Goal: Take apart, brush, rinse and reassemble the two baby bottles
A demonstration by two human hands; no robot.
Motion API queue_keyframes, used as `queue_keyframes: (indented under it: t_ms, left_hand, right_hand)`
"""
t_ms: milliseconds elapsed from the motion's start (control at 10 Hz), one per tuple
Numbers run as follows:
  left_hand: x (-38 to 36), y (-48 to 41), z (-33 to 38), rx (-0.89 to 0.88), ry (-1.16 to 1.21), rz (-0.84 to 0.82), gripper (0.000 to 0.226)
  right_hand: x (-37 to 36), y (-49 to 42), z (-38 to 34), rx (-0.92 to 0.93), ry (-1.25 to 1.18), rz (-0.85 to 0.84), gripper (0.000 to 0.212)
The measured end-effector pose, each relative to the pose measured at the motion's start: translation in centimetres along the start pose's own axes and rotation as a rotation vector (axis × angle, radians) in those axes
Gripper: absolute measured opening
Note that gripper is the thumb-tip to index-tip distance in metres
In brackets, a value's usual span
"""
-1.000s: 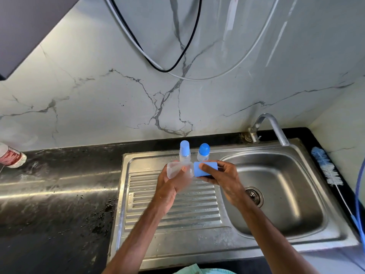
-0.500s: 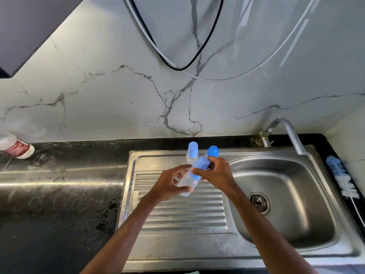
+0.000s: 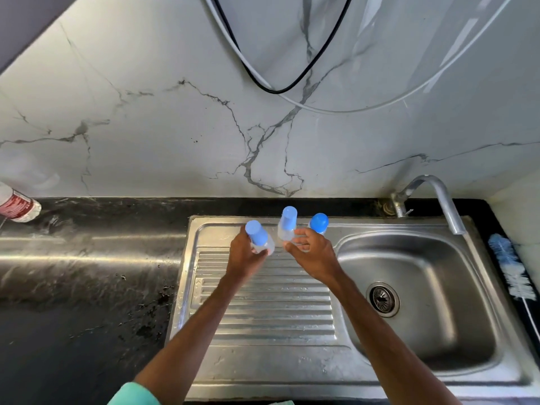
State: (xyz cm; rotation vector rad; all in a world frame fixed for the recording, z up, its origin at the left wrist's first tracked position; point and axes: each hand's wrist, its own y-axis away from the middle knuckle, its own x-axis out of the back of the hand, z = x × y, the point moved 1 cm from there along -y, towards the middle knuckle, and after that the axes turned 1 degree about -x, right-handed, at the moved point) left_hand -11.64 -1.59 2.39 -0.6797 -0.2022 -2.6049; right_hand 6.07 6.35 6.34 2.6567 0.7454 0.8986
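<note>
Grips in the left hand (image 3: 245, 255) one baby bottle (image 3: 258, 236), blue cap on, tilted above the back of the drainboard (image 3: 263, 317). Has the right hand (image 3: 312, 252) relaxed and empty just beside a second capped bottle (image 3: 287, 225) standing upright there, with a round-capped blue piece (image 3: 319, 223) close behind the fingers. Seems near the end, both bottles closed again and only the setting down left, with the brush (image 3: 510, 270) put aside on the worktop (image 3: 479, 209) at far right.

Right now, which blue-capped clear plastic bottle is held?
The tilted leftmost bottle, gripped by the left hand; the flat-capped bottle and the dome-capped bottle stand upright at the steel sink's back edge.
</note>
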Motion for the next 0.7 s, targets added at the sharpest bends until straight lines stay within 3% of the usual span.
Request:
queue_keyframes:
  t_ms: [200, 400, 700]
  left_hand:
    - [-1.0, -3.5, -0.3, 0.079, -0.099, 0.019, 0.045]
    - [-1.4, -4.1, -0.6, 0.11, -0.113, -0.021, 0.051]
    - [-1.2, -2.2, -0.9, 0.069, -0.014, 0.003, 0.088]
  right_hand:
    - [1.3, 0.7, 1.5, -0.006, -0.014, 0.037, 0.025]
    - [2.4, 1.1, 3.4, -0.012, -0.023, 0.028, 0.015]
    - [4.2, 1.5, 4.0, -0.015, -0.065, 0.031, 0.015]
